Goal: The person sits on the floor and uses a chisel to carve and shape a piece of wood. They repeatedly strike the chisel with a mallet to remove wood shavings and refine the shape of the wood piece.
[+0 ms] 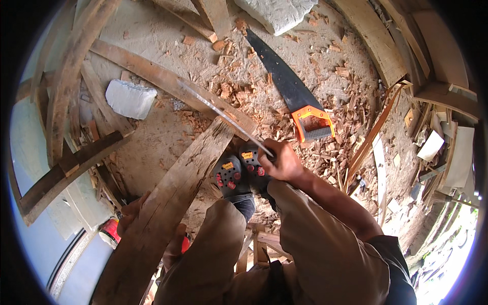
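My left hand (131, 212) is wrapped round a weathered, rough-faced plank (170, 185), which slants from the lower left up to the middle. Part of that hand is hidden under the wood. The plank's far end meets a long board (168, 81) lying on the ground; whether it rests on it I cannot tell. My right hand (284, 161) is closed in a fist round the dark handle of a long, thin machete-like blade (213, 105), seen nearly edge-on. The blade points up and left, crossing just over the plank's far end and the board.
A handsaw (292, 84) with an orange handle lies on the dirt among wood chips (351, 124). Pale stone blocks (131, 99) (278, 11) stand on the ground. Timber leans at the left (71, 86) and right (376, 40). My dark clogs (229, 175) are below the blade.
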